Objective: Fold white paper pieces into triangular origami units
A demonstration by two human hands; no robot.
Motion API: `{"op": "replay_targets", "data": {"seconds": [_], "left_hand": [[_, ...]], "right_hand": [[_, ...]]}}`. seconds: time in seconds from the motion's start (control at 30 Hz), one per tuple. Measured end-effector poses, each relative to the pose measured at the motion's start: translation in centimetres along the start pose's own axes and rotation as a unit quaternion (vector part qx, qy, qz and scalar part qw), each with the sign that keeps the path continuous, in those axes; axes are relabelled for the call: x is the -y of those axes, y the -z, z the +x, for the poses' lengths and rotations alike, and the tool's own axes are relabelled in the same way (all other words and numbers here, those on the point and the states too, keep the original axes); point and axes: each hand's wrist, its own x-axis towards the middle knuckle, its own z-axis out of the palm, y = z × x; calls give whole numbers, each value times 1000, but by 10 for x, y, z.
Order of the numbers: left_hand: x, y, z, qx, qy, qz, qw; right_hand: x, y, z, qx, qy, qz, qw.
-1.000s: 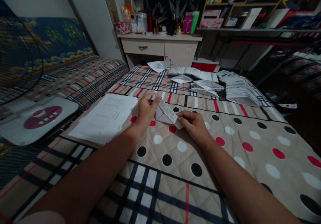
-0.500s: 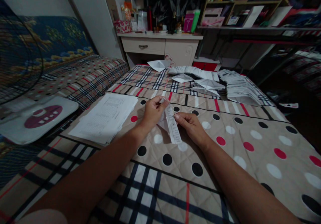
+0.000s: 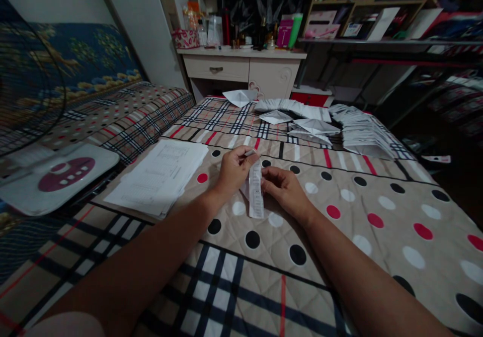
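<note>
A narrow folded strip of printed paper (image 3: 256, 196) stands between my hands, just above the dotted bedspread. My left hand (image 3: 236, 168) pinches its upper end between thumb and fingers. Along the strip's right edge, my right hand (image 3: 285, 188) has its thumb and fingertips closed on the paper. A wider folded part of the sheet shows partly behind the strip; my fingers hide the rest. To the left lies a stack of printed sheets (image 3: 158, 176).
Folded paper boats (image 3: 274, 117) and a long curved row of folded papers (image 3: 362, 128) lie at the bed's far side. A white machine lid (image 3: 94, 148) and a fan (image 3: 30, 75) stand at left. Behind is a dresser (image 3: 215, 68) crowded with bottles and boxes.
The paper strip has turned from slanting to nearly vertical, its lower end swinging left. My right fingers have curled in further against its edge, and my left hand has shifted slightly right.
</note>
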Motion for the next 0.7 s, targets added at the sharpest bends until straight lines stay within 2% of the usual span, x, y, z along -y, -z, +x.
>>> {"op": "replay_targets", "data": {"seconds": [0.1,0.2,0.3,0.4,0.47,0.53,0.63,0.7], "left_hand": [[-2,-3,-4,19,-18,25,999],[-7,-3,-8,41,-124,106,986],[-14,-1,-10,86,-278,231,928],[-20,1,-12,126,-364,329,862],[-22,2,-13,124,-376,373,839],[-23,2,-13,112,-371,403,829],[-24,4,-13,102,-350,435,823],[-24,6,-13,117,-327,451,822]], "right_hand": [[-4,-3,2,-41,21,-58,997],[-7,-2,2,-145,34,-129,980],[-7,4,1,-247,56,-213,944],[-6,9,0,-301,64,-288,907],[-5,12,-1,-321,64,-312,892],[-4,13,-1,-330,63,-314,888],[-2,13,-1,-334,70,-291,894],[-2,13,0,-335,70,-267,901]]}}
